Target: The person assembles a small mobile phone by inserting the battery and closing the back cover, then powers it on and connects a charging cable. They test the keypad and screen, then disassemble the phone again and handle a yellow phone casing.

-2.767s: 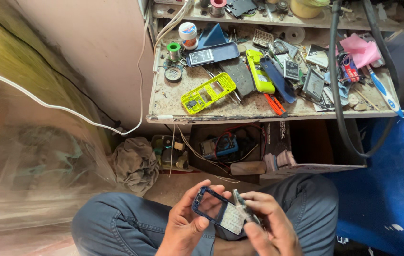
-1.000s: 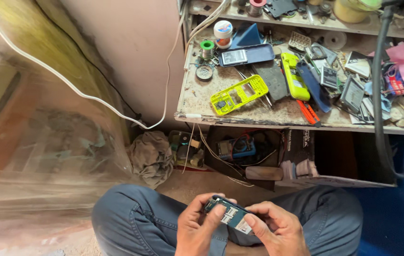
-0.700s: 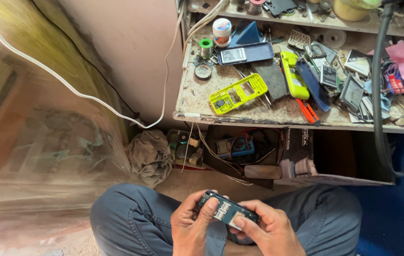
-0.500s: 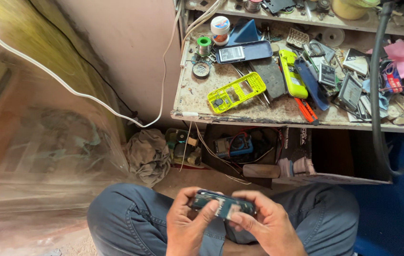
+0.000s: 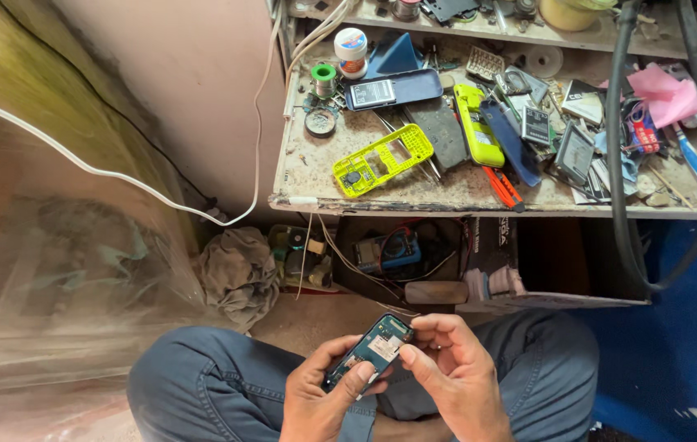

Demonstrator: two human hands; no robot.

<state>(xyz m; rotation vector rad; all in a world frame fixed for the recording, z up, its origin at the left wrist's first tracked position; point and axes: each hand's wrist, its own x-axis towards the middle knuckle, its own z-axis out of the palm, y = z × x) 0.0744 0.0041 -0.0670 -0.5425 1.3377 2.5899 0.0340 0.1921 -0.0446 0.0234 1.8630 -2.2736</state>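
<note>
Since half a second ago, the small phone body [image 5: 374,350] has been tilted upright over the lap, clasped between left hand [image 5: 322,393] and right hand [image 5: 451,372], fingers closed on it

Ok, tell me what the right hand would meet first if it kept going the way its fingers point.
The right hand points left, fingertips already on the opened phone. Past that it would likely meet the left hand, though depth is unclear.
</note>
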